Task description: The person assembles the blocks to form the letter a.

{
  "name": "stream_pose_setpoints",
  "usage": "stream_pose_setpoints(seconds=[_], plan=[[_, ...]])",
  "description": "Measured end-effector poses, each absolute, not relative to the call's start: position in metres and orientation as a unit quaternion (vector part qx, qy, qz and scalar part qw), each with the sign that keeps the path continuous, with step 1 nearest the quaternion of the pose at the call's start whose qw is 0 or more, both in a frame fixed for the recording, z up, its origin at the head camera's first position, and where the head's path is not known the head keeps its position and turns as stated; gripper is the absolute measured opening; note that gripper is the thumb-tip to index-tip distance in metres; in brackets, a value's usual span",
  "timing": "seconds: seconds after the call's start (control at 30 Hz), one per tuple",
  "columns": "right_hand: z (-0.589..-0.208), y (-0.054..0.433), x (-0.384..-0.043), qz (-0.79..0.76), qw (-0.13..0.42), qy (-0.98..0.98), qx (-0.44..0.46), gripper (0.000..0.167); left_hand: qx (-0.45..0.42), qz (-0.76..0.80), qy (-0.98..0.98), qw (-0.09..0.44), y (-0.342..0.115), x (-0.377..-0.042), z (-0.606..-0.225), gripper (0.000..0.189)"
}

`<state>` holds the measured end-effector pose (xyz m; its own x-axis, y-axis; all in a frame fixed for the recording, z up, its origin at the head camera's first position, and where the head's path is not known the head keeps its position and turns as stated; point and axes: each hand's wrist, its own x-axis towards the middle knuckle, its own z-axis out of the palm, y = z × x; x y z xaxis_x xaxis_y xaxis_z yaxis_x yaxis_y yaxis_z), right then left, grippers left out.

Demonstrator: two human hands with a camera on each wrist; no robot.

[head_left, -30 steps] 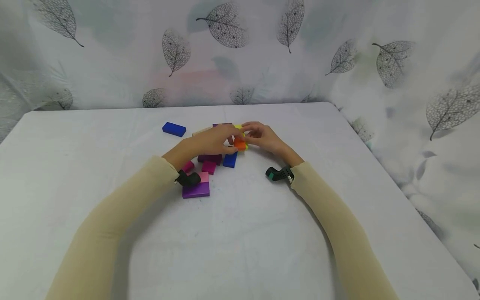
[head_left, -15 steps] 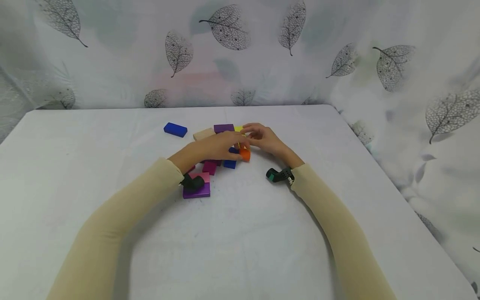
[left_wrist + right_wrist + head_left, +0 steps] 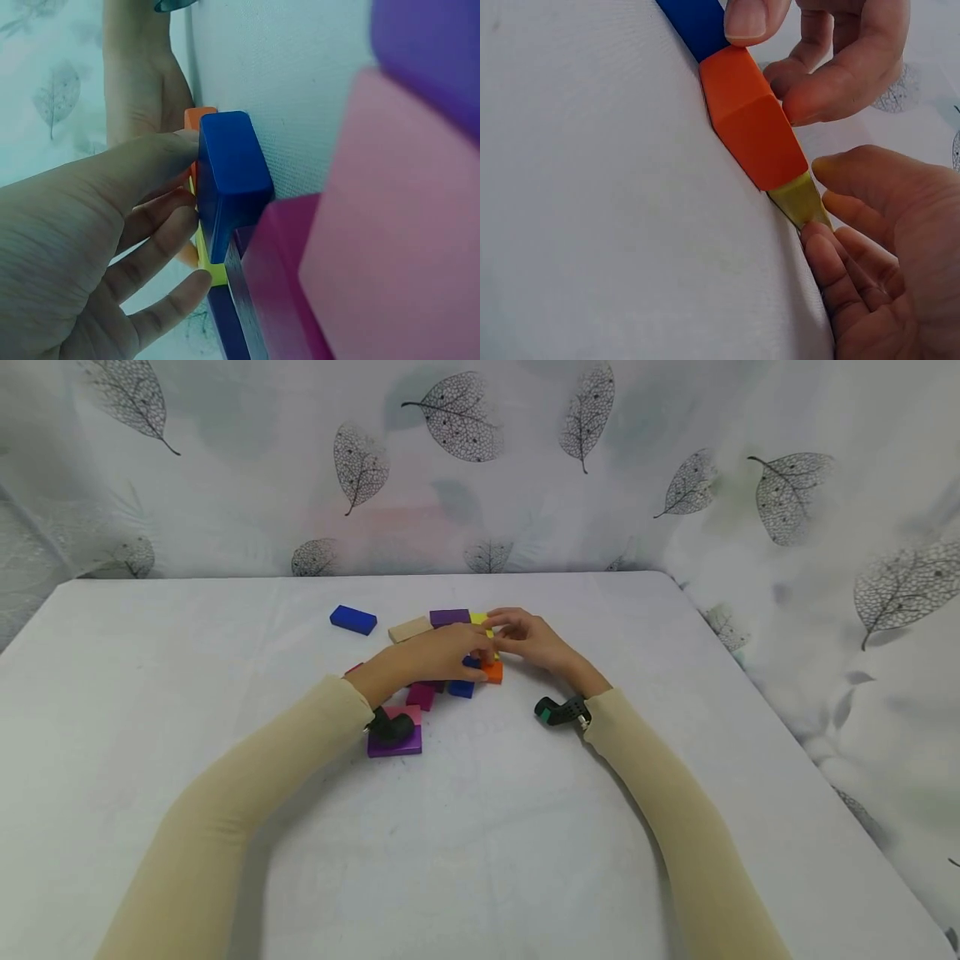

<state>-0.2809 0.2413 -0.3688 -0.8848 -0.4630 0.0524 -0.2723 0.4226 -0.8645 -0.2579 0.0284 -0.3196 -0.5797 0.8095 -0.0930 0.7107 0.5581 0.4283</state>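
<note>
My left hand [image 3: 442, 653] reaches over a cluster of coloured blocks. Its thumb and a bent finger are at the sides of an orange block [image 3: 754, 124], which lies end-on beside a blue block [image 3: 236, 157]. The other fingers spread behind the blocks in the left wrist view. My right hand [image 3: 534, 639] is just beyond, at the cluster's right edge. Its bent thumb and fingers are around the end of a yellow block [image 3: 801, 201] that adjoins the orange one. Part of the yellow block is hidden by both hands.
Behind the left hand lie a dark purple block [image 3: 450, 617] and a beige block [image 3: 410, 628]. Nearer are a magenta block [image 3: 421, 696], a pink block [image 3: 390, 225] and a purple block [image 3: 396, 746]. Another blue block [image 3: 353, 619] lies apart at the back left.
The orange block has moved from over the yellow block toward the front, beside the blue block. My left hand moved with it, slightly right and nearer. My right hand has hardly moved.
</note>
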Motion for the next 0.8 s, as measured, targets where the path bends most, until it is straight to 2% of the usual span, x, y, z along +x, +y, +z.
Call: stream_pose_setpoints(seconds=[0.27,0.6,0.8], plan=[[-0.365,0.245,-0.28,-0.485,0.125,0.836,-0.225,0.038,0.429,0.151,0.88,0.136,0.027,-0.261,-0.323,0.038],[-0.365,0.247,-0.282,-0.48,0.143,0.835,-0.226,0.042,0.431,0.11,0.89,0.104,0.038,-0.259,-0.321,0.028],[-0.365,0.247,-0.283,-0.468,0.167,0.84,-0.217,0.044,0.418,0.113,0.896,0.099,0.033,-0.257,-0.322,0.032]])
